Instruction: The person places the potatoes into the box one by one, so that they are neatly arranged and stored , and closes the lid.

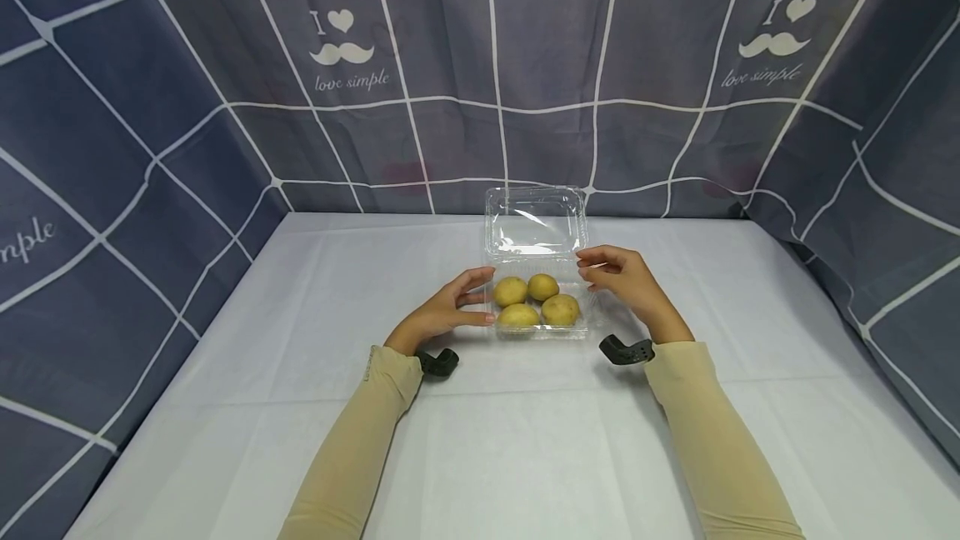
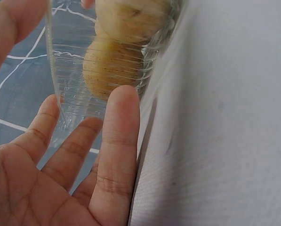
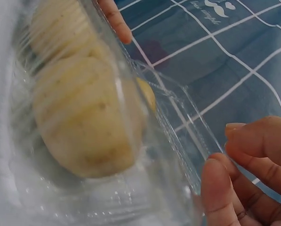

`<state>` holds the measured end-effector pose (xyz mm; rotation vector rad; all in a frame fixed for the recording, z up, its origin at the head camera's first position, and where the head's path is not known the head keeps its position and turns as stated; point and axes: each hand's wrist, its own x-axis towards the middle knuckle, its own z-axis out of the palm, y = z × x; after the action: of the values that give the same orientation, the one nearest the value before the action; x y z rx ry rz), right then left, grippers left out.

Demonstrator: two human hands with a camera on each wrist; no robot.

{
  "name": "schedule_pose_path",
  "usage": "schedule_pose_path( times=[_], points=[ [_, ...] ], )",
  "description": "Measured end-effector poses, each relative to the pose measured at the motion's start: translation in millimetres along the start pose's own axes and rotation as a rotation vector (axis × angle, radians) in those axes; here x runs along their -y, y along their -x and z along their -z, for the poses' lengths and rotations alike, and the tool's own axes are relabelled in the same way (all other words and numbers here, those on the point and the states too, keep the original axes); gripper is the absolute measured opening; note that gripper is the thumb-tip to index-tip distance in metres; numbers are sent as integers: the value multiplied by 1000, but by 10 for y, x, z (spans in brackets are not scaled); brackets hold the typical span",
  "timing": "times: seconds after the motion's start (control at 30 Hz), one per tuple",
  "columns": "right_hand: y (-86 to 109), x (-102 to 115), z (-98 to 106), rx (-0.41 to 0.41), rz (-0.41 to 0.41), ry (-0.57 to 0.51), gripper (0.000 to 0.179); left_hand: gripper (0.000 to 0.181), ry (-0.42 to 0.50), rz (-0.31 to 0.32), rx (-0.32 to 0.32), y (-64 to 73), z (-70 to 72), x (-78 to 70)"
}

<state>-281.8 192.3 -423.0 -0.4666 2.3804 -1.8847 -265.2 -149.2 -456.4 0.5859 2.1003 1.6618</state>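
Observation:
A clear plastic clamshell box (image 1: 544,334) lies on the white table with its lid (image 1: 536,223) raised at the back. Several yellow potatoes (image 1: 560,310) sit in its base. My left hand (image 1: 447,305) is at the box's left side, thumb near the front corner and fingers spread towards the back. In the left wrist view those fingers (image 2: 70,153) reach the ribbed plastic wall, with a potato (image 2: 113,68) showing through it. At the right rear, by the hinge, is my right hand (image 1: 619,275), its fingers loosely bent. The right wrist view has its fingertips (image 3: 216,176) right at the plastic edge.
White cloth (image 1: 510,440) covers the table. Dark grey curtains with white grid lines (image 1: 442,140) enclose its back and both sides. A black wrist mount (image 1: 438,362) sticks out from the left cuff, another black mount (image 1: 626,350) from the right.

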Motion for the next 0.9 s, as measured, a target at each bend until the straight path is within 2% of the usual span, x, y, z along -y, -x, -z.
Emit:
schedule_pose_path(
  times=[0.2, 0.37, 0.9],
  points=[
    [-9, -38, 68, -28, -13, 17, 41, 89, 2, -4, -3, -1, 7, 15],
    [-19, -84, 140, -1, -55, 51, 46, 89, 4, 2, -6, -2, 9, 37],
    [-204, -159, 281, 68, -156, 30, 66, 89, -1, 3, -8, -16, 9, 41]
  ],
)
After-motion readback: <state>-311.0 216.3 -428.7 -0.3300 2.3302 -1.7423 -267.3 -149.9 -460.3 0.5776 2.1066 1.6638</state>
